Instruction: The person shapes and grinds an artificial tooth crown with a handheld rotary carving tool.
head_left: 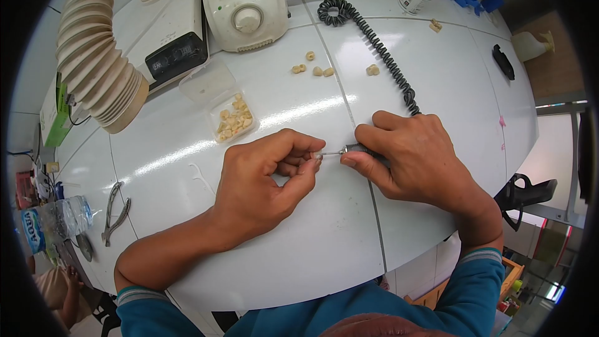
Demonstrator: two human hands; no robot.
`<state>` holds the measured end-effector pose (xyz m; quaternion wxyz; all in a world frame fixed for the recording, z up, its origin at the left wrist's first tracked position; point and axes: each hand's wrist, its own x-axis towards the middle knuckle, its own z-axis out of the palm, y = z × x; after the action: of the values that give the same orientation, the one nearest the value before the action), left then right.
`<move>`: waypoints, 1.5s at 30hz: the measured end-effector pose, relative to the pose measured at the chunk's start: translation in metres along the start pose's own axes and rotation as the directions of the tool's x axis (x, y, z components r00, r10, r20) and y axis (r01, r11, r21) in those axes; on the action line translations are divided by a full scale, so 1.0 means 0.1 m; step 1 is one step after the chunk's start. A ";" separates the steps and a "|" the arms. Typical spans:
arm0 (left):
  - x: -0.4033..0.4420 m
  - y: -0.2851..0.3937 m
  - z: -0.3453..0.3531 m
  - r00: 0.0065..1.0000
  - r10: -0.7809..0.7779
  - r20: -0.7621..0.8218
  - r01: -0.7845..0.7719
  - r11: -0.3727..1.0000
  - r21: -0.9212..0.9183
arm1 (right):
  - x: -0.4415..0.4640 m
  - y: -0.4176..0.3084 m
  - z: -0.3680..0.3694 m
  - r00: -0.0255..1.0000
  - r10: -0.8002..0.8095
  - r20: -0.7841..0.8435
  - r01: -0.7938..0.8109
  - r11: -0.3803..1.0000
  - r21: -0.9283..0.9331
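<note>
Teal cuffs with grey bands (146, 295) border the near edge of the white, glossy bench (281, 274). Beyond them, the left hand (265, 181) brings thumb and forefinger almost together in a tip grip; a small pale piece (317, 155) appears pinched there, largely hidden, its shape uncertain. The right hand (412, 156) wraps its grip firmly round a dark, cylindrical rotary handpiece (357, 148), whose slender metal bit (331, 153) reaches the left fingertips. The step in hand is judged to be fine working of the piece at the bit; the next move calls for a steady pinch and light, controlled pressure. To the left lie bare-metal pliers (108, 228) with curved handles. Farther off, a clear plastic box (253, 126), lid thrown back, holds ivory-coloured, tooth-like pieces (232, 118), with similar loose pieces (318, 71) beyond. A black coiled cord (377, 43) leads to a cream, dial-fronted control unit (246, 20), beside a ribbed beige hose (92, 56).
</note>
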<state>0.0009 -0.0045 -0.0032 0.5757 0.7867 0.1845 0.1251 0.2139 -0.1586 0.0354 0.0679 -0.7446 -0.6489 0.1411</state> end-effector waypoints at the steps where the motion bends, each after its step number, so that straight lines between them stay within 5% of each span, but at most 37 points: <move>1: 0.00 0.00 0.00 1.000 0.000 0.000 0.000 1.000 -0.004 | 0.00 0.00 0.00 1.000 -0.005 -0.003 0.005 1.000 -0.001; 45: 0.01 0.00 0.00 1.000 0.019 0.000 -0.019 1.000 0.012 | -0.01 0.01 0.01 1.000 -0.013 -0.011 0.013 1.000 0.003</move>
<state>0.0015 -0.0043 -0.0033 0.5697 0.7918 0.1779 0.1296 0.2140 -0.1594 0.0343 0.0734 -0.7409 -0.6533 0.1375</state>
